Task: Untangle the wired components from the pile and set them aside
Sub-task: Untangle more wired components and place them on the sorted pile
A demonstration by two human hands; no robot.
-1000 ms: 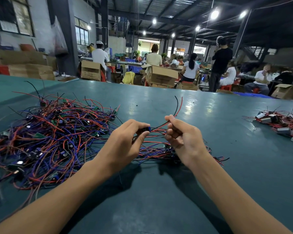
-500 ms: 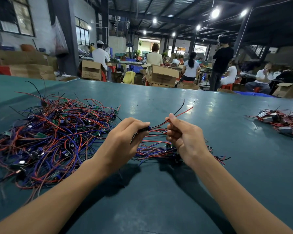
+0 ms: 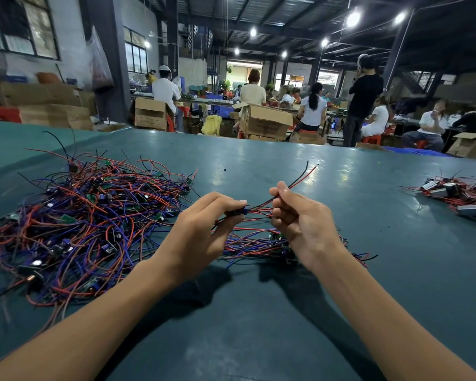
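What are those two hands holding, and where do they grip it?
One wired component: the left hand pinches its small dark body, and the right hand pinches its red and black wires partway along, the free ends sticking up.

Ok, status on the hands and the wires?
Left hand pinching component. Right hand gripping its red-black leads. Small bundle beneath, big pile left.

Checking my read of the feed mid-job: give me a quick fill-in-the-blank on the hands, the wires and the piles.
1. The left hand pinches a small ____ component.
2. The right hand holds a red and a ____ wire.
3. The big tangled pile lies to the person's ____.
4. The table is ____ in colour.

Missing words: blue; black; left; teal
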